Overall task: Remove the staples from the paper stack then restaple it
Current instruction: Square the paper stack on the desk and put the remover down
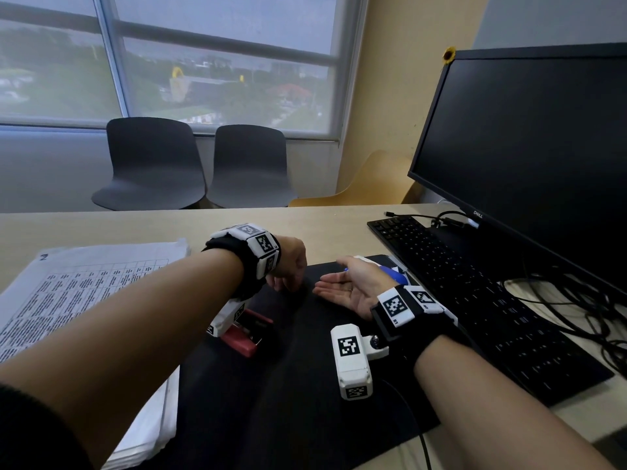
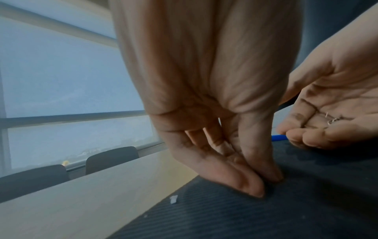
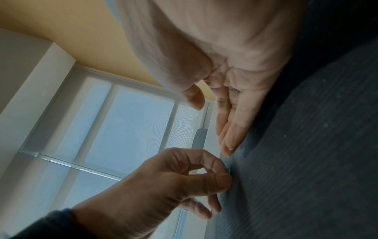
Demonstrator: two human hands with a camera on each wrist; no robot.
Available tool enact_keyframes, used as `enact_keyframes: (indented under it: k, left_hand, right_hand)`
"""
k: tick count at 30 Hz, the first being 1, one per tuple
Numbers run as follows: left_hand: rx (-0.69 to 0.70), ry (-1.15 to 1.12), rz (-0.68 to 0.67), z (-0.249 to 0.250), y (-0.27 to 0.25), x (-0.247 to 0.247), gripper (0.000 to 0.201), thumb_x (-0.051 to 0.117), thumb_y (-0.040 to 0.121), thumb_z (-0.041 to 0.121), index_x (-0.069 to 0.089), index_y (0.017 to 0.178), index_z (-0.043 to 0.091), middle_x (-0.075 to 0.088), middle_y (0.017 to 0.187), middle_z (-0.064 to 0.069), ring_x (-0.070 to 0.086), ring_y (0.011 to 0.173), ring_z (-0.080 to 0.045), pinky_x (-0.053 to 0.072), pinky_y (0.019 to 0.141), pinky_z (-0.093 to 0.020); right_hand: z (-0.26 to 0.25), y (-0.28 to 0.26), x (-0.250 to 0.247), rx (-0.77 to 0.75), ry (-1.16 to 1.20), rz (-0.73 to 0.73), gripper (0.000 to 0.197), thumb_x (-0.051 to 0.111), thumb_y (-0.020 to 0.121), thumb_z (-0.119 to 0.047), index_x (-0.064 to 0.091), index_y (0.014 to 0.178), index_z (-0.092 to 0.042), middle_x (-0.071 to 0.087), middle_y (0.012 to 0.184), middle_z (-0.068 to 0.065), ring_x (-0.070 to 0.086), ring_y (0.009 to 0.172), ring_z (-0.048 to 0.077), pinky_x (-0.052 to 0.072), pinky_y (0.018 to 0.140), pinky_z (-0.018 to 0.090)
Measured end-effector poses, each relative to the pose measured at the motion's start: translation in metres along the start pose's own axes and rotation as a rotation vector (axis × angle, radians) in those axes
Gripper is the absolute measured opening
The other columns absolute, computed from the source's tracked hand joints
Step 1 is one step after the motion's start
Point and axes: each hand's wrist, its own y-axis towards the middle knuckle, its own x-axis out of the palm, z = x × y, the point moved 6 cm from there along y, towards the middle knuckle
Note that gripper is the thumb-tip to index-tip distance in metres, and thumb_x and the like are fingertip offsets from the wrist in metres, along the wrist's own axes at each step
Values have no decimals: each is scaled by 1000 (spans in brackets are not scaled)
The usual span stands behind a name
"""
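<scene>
Left hand (image 2: 235, 155) pinches at the dark desk mat (image 2: 286, 210); what it holds is hidden.
Beside it, the right hand (image 2: 337, 100) lies spread, cradling tiny, light, sharp pulled staples (image 2: 332, 120).

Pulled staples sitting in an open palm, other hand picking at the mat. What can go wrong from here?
1. The loose staples lie on the flat, upturned right hand; a small tilt could spill them onto the dark mat, where they would probably be hard to find.
2. The left hand pinches at the mat with its fingers; whatever is under them is hidden, and a bent staple could prick.
3. The red stapler sits under the left wrist and may get knocked.
</scene>
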Motion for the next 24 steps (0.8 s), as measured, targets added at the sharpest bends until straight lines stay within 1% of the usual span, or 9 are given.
enact_keyframes:
  k: [3, 5, 8, 11, 13, 15, 17, 21, 24]
  left_hand:
    - [-28, -14, -26, 0, -4, 2, 19, 54, 95, -1, 67, 87, 9, 66, 69, -8, 64, 61, -16, 55, 57, -22]
    - [-9, -74, 9, 4, -7, -3, 22, 52, 94, -2, 67, 83, 9, 65, 70, -7, 64, 62, -15, 55, 53, -20]
    - [54, -190, 74, 19, -13, -16, 24, 53, 94, -2, 67, 80, 11, 64, 69, -5, 61, 63, -15, 56, 54, -22]
    - [105, -191, 115, 37, -16, -22, 16, 57, 92, -3, 72, 89, 3, 67, 75, -9, 64, 65, -20, 59, 62, -27]
    - [134, -136, 148, 46, -17, -21, 12, 64, 87, -1, 75, 93, -2, 70, 78, -11, 64, 64, -21, 59, 63, -28]
    - [173, -77, 182, 56, -19, -18, 5, 72, 81, 3, 75, 84, 0, 68, 66, -5, 59, 53, -14, 53, 55, -23]
    - [189, -29, 200, 62, -20, -16, 3, 76, 79, 6, 74, 78, 4, 63, 57, 0, 55, 46, -8, 48, 50, -19]
    - [169, -95, 101, 56, -21, -14, 13, 73, 83, 3, 80, 92, 8, 74, 77, -8, 64, 50, -6, 51, 51, -16]
    - [173, -138, 107, 56, -24, -16, 14, 76, 80, 2, 73, 86, 15, 76, 83, -16, 69, 57, -17, 57, 61, -21]
  right_hand:
    - [0, 1, -2, 1, -1, 2, 47, 40, 105, -30, 57, 87, 9, 63, 87, 24, 67, 79, 32, 59, 62, 31]
    - [1, 1, -2, 2, 12, 6, 47, 40, 105, -30, 57, 87, 9, 63, 87, 25, 67, 85, 33, 59, 71, 34]
    - [1, 2, -2, 2, 27, -4, 49, 38, 106, -31, 57, 88, 11, 63, 88, 26, 66, 77, 33, 59, 67, 33]
    - [2, 4, -1, -2, 27, -11, 51, 35, 106, -32, 57, 91, 12, 63, 91, 28, 66, 77, 33, 58, 79, 36]
    - [2, 5, 2, -1, 38, -24, 51, 34, 106, -31, 57, 98, 13, 64, 92, 29, 67, 76, 33, 59, 72, 34]
    - [3, 5, 5, -6, 74, -50, 48, 34, 104, -25, 56, 110, 18, 65, 91, 30, 68, 74, 34, 60, 59, 32]
    - [4, 5, 6, -20, 115, -55, 45, 35, 101, -18, 54, 118, 19, 67, 89, 30, 69, 70, 35, 60, 51, 32]
    - [5, 4, 4, -28, 121, -57, 43, 36, 102, -19, 56, 113, 18, 66, 86, 30, 68, 71, 35, 60, 50, 31]
    - [2, 0, 7, -49, 131, -86, 35, 38, 98, -12, 58, 111, 13, 65, 88, 29, 67, 71, 37, 59, 52, 31]
